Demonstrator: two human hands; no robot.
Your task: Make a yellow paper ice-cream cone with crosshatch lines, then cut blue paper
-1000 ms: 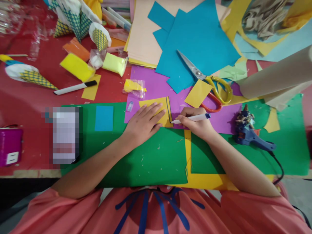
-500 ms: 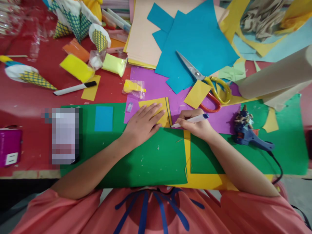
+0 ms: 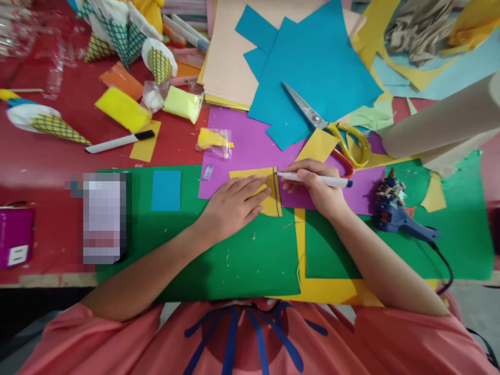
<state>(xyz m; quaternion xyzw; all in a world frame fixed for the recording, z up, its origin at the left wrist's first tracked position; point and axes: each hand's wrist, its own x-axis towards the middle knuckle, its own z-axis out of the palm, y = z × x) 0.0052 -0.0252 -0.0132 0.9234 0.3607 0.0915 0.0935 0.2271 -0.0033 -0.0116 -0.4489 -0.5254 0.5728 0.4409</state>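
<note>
Under the outstretched fingers of my left hand lies a yellow piece of paper, pressed flat. Two dark lines run down near its right edge. My right hand grips a white marker with a dark blue end, its tip at the upper right edge of the yellow piece. Part of that piece is hidden by my left hand. Just above my right hand, a small yellow rectangle leans over the handles of the scissors.
A blue glue gun with a cord rests at the right, near a pale roll. Blue sheets lie at the back. Left are a blurred phone-like object, a black-capped marker and yellow clay packets.
The yellow piece and my left hand have shifted slightly right and down. My right hand has brought the marker tip from the piece's lower right corner up to its top right.
</note>
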